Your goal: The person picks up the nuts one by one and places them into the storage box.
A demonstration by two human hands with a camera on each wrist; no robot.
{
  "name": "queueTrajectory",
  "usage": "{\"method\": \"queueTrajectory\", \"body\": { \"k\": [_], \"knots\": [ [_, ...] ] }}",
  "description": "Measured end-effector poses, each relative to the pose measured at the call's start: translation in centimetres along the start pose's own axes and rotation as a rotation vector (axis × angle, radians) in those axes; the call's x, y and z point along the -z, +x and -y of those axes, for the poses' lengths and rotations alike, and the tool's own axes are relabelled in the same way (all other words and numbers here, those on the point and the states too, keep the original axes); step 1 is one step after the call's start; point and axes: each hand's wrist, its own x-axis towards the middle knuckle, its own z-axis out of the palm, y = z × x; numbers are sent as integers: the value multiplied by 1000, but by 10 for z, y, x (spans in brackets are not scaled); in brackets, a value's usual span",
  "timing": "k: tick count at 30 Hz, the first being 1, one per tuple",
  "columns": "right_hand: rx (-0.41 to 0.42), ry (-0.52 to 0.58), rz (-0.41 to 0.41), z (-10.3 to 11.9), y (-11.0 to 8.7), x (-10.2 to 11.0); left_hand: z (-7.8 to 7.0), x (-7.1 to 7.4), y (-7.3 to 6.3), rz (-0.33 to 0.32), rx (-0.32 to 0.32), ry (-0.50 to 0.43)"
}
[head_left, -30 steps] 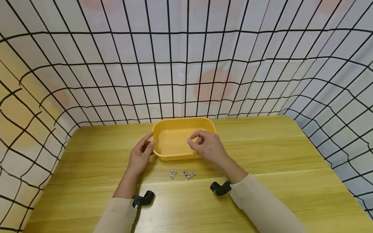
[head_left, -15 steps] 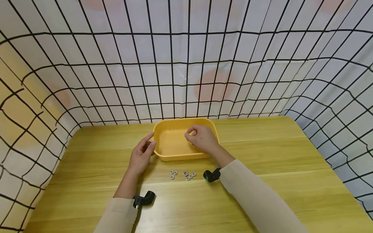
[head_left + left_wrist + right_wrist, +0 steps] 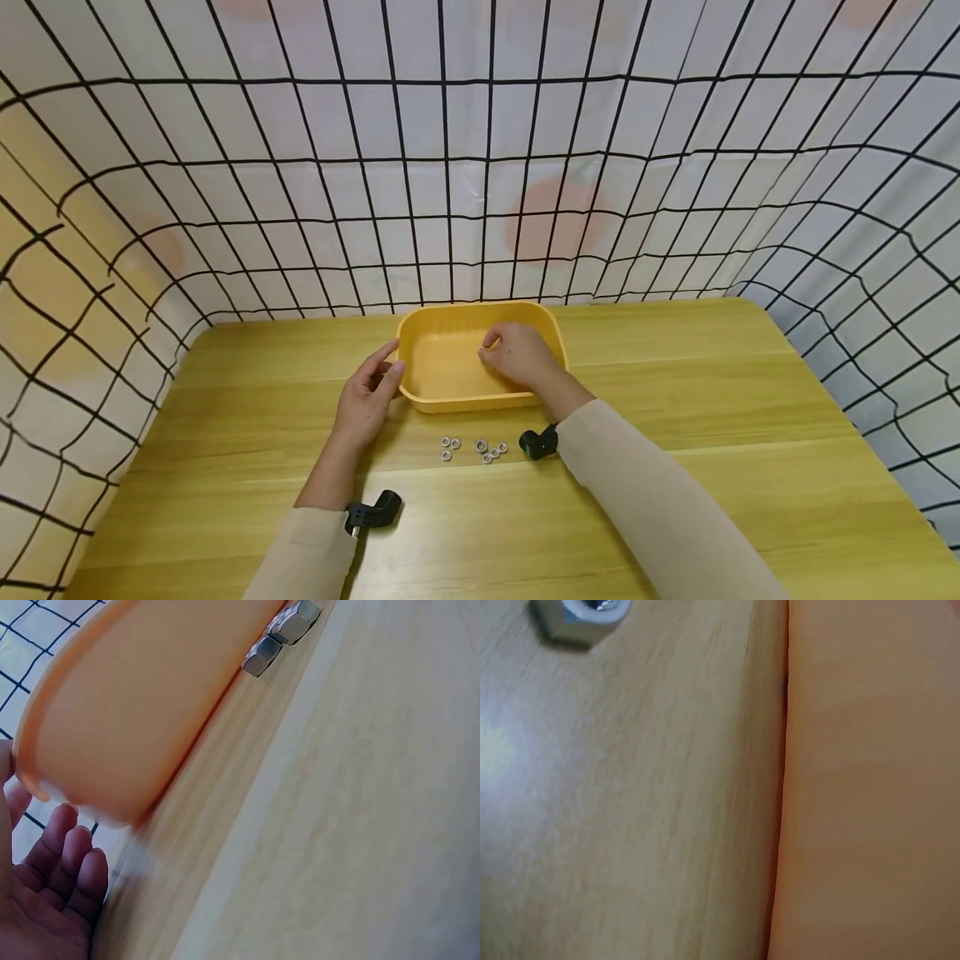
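Note:
A yellow plastic tray (image 3: pixel 442 406) lies near the back of the table. My right hand (image 3: pixel 521 354) reaches inside it, thumb and forefinger pinched together on a small metal nut that is mostly hidden by the fingertips. At the tray's left end my left hand (image 3: pixel 365 400) rests with thumb and forefinger touching the rim, the other fingers loosely bent, as the left wrist view shows. Several silver hex nuts lie on the wood in front of the tray, among them a larger nut (image 3: pixel 481 446) and a smaller nut (image 3: pixel 446 456). The right wrist view catches one nut (image 3: pixel 574 630) but no fingers.
A black wire grid (image 3: pixel 487 158) stands behind the wooden table (image 3: pixel 697 400) and bends round both sides, with a pale printed cloth beyond it. Black wrist cameras, such as the left camera (image 3: pixel 378 510), stick out over the tabletop.
My right hand has moved further into the tray, left and down, with the nut pinched. My left hand stays on the rim, and the nuts on the table have not moved.

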Motion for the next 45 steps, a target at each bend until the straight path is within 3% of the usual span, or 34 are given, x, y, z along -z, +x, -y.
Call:
{"method": "queueTrajectory", "body": {
  "k": [24,32,41,45],
  "knots": [
    [-17,-8,25,1,-2,1,1,-1,2,4,41,19],
    [34,135,-55,5,-5,5,0,0,3,5,38,37],
    [136,340,-259,4,-15,18,-2,-1,2,5,-1,17],
    [169,446,-268,2,-26,24,-1,0,3,-9,-13,13]
  ]
}}
